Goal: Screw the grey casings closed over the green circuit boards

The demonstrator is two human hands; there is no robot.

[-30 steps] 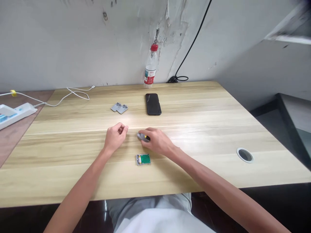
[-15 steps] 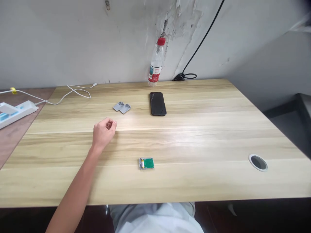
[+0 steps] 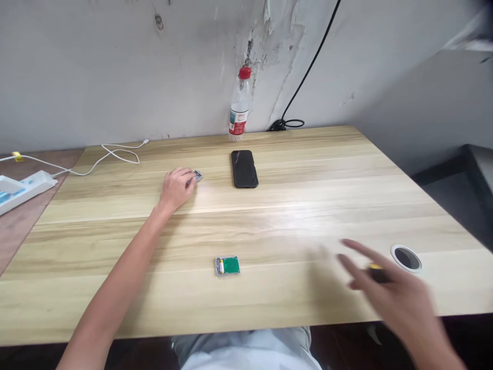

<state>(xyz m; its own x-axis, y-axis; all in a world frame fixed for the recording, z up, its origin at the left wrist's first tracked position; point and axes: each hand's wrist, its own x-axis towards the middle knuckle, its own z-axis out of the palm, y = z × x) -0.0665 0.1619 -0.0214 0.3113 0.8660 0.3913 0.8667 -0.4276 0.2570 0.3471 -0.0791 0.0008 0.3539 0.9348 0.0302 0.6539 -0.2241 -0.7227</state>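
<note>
The counter [image 3: 292, 226] is pale wood-grain laminate, smooth and satin, with a bright sheen toward its middle. A small grey metal plate [image 3: 197, 176] looks matt. The green circuit board [image 3: 231, 265] has a dull coated face and sits in a silver metal tray [image 3: 217, 267]. The smartphone [image 3: 244, 168] is glossy black glass with faint smears. The clear plastic bottle [image 3: 239, 103] is thin and shiny, with a red plastic cap [image 3: 244, 73] and a printed label [image 3: 238, 119]. The power strip [image 3: 23, 194] and white cable [image 3: 115, 156] are smooth plastic. The wall [image 3: 77, 77] is rough, flaking painted plaster.
</note>
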